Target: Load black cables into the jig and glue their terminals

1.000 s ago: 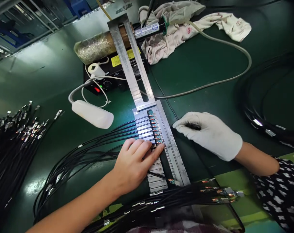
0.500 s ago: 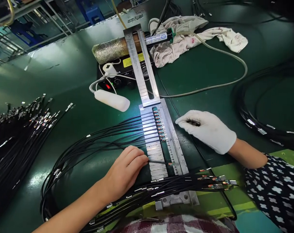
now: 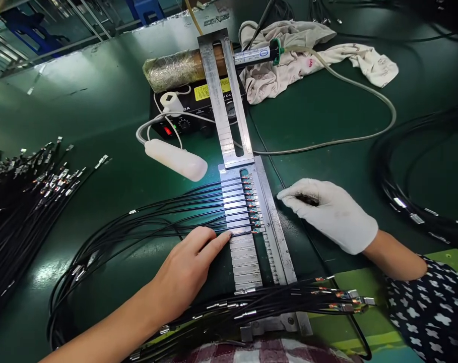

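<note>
My bare left hand [image 3: 187, 267] is at the left edge of a slotted metal fixture [image 3: 245, 257]. Its fingers are closed on a black cable [image 3: 244, 233] lying across the fixture, the lowest in a row of several cables. Their stripped ends, with coloured wires and small metal connectors [image 3: 256, 209], sit over the fixture's long slot. To the right of the fixture, my right hand [image 3: 329, 214] in a white glove is held with thumb and fingertips pinched together. A dark patch shows in its palm; whether anything is held there I cannot make out.
A bundle of cables [image 3: 281, 300] crosses the fixture's near end. A white lamp [image 3: 176, 159] shines from the left. Behind stand a black control box [image 3: 198, 113], a wrapped syringe [image 3: 172, 70] and a cloth [image 3: 274, 80]. More cables lie left [image 3: 36, 222] and right [image 3: 387, 186].
My left hand has moved slightly up the fixture, and the cable it held loose over lower slots now lies beside the others in the row. My right hand keeps its pinched pose.
</note>
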A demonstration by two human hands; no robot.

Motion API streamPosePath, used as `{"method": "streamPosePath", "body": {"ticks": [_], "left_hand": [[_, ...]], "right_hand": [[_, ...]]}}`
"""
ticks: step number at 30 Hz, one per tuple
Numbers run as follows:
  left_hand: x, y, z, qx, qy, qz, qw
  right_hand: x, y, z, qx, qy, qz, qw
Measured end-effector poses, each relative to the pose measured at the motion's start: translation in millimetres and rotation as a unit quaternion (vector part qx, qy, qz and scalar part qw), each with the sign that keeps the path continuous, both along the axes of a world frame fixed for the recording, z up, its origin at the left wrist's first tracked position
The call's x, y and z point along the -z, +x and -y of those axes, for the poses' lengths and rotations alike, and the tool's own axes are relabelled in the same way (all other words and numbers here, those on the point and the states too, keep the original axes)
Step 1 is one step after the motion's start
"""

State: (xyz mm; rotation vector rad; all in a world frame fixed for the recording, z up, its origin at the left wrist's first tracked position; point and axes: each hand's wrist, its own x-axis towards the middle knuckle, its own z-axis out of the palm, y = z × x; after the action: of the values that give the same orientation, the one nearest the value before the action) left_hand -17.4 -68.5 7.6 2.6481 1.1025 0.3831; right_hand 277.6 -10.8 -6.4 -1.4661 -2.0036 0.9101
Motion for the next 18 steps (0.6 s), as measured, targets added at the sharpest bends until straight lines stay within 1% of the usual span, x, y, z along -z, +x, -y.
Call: {"method": "streamPosePath", "body": {"ticks": [3, 7, 10, 12, 14, 16, 18], "left_hand": [[-0.7, -1.6, -4.2, 0.029, -0.008, -0.006, 1.000], [4.6, -4.1, -9.8, 0.033, -0.026, 0.027, 0.999], [10.0, -4.0, -9.8, 0.036, -0.038, 0.040, 0.998], [12.9, -2.6, -5.8, 0.026, 0.001, 0.033, 0.999], [13.9, -0.6, 0.3, 0.011, 0.082, -0.002, 0.997], [12.3, 1.5, 5.1, 0.000, 0.151, -0.042, 0.988], [8.6, 4.5, 5.4, 0.005, 0.166, -0.059, 0.984]], "right_hand": [[-1.6, -0.6, -0.3, 0.003, -0.011, 0.003, 1.000], [-3.3, -1.2, -0.5, 0.002, -0.012, 0.010, 1.000], [-2.1, -0.6, -0.7, 0.000, -0.008, 0.010, 1.000], [-0.6, 0.1, -0.9, -0.001, -0.004, 0.007, 1.000], [0.6, 0.6, -1.3, 0.001, 0.000, 0.004, 1.000], [1.1, 0.4, -1.9, 0.004, -0.002, 0.005, 1.000], [1.0, -0.2, -2.4, 0.004, -0.008, 0.008, 1.000]]}}
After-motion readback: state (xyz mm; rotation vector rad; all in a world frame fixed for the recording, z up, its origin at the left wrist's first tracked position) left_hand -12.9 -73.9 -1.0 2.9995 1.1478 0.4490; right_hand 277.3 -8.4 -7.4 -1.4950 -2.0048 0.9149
